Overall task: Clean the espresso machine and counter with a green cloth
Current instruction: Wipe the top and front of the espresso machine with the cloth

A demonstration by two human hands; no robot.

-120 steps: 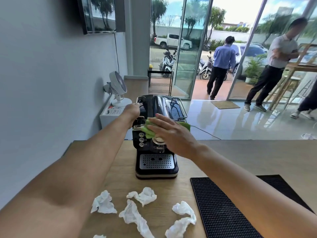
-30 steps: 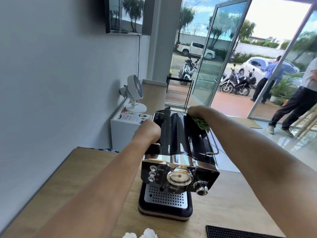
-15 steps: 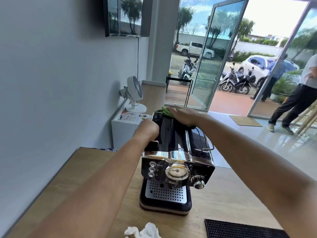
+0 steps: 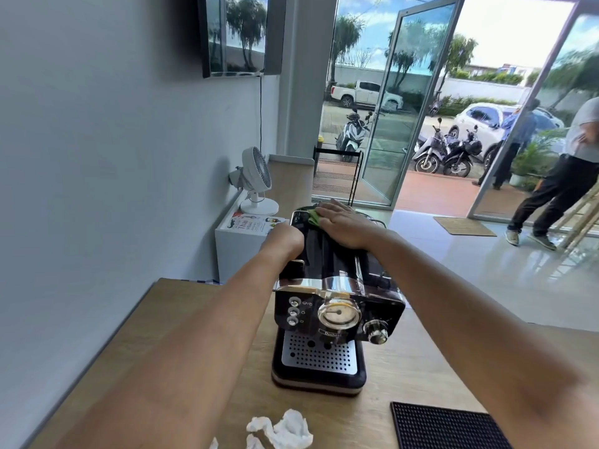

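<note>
Head view: the wooden worktop [image 4: 201, 335] carries the black espresso machine [image 4: 337, 312] near its middle, set back from the near edge. The left hand [image 4: 285, 238] curls over the machine's upper left side, bracing it. The right hand [image 4: 346, 226] lies flat, fingers straight, pressing the green cloth [image 4: 313, 217] onto the top's far left corner; a second ago it worked the far right side. The top looks nearly covered; the worktop likely remains.

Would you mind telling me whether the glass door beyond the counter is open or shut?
Open: the glass door stands swung at an angle, leaving a clear gap to the pavement outside.
</note>
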